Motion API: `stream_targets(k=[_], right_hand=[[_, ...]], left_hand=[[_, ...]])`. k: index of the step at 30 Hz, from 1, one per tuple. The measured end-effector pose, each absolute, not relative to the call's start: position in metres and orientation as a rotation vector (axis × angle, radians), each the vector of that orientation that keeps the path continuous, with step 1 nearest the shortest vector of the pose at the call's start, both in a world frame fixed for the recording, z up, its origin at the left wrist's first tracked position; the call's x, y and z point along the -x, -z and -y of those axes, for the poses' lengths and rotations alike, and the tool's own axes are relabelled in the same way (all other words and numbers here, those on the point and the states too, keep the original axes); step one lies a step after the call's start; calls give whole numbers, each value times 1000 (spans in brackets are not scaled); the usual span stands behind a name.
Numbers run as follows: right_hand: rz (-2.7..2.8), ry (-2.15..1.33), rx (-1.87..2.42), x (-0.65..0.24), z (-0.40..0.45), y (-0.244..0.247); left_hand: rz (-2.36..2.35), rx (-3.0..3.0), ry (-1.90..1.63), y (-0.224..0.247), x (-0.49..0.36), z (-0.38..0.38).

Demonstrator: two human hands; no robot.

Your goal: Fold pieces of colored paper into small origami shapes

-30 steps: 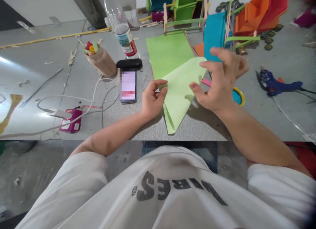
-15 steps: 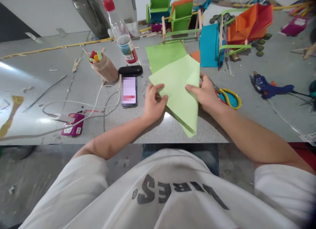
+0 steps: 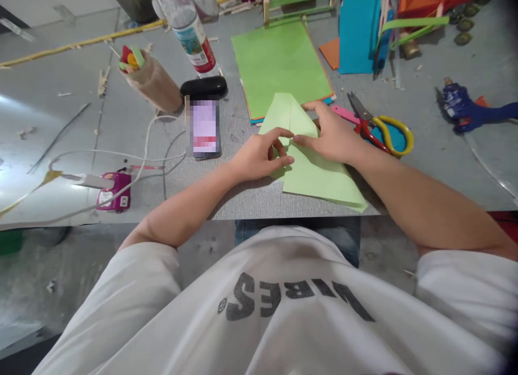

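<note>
Folded paper [image 3: 319, 172], gripped by the right hand [image 3: 332, 133], lies under the half-open left hand [image 3: 259, 156]; shirt [image 3: 291, 267] reads "VIBES".

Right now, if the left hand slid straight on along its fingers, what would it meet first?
Most likely the right hand: its thumb lies just beyond the left hand's fingertips, over the pale green paper. Any gap is hard to judge.
</note>
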State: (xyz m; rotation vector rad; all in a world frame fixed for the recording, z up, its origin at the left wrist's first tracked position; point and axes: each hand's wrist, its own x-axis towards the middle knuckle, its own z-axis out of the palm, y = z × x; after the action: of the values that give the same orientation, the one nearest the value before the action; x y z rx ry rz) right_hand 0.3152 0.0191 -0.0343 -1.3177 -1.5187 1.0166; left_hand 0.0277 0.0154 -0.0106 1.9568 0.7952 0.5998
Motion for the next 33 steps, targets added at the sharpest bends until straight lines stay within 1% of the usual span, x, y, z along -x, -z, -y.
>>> stream_targets(k=[4,8,11,13,18,23,27,31,33], right_hand=[[1528,-994,1415,-313,-17,33],[1389,-1061,1355,-308,-17,29],[1417,-1056,1373,-302,-11,19],[1478,-1057,1368,-298,-4,11],[1556,-1047,1258,-292,3,9],[1605,-1007,1320,-296,-8,18],[1727,-955,1445,-302,-5,-4],[2211,-810,1537,-309,11,-34],[2364,-788,1538,-312,20,-43]], left_hand=[[-713,-1714,-565,12,-28,-6],[-684,-1591,-486,4,-27,3],[-628,-1558,-322,-7,-26,3],[-622,-1639,-276,-11,-25,1],[-534,-2087,-486,-4,-26,-7],[-473,-2149,-560,15,-27,-22],[-647,-2154,-625,20,-23,-23],[-917,-2133,-716,18,-19,-15],[-1051,-2113,-755,16,-17,-12]])
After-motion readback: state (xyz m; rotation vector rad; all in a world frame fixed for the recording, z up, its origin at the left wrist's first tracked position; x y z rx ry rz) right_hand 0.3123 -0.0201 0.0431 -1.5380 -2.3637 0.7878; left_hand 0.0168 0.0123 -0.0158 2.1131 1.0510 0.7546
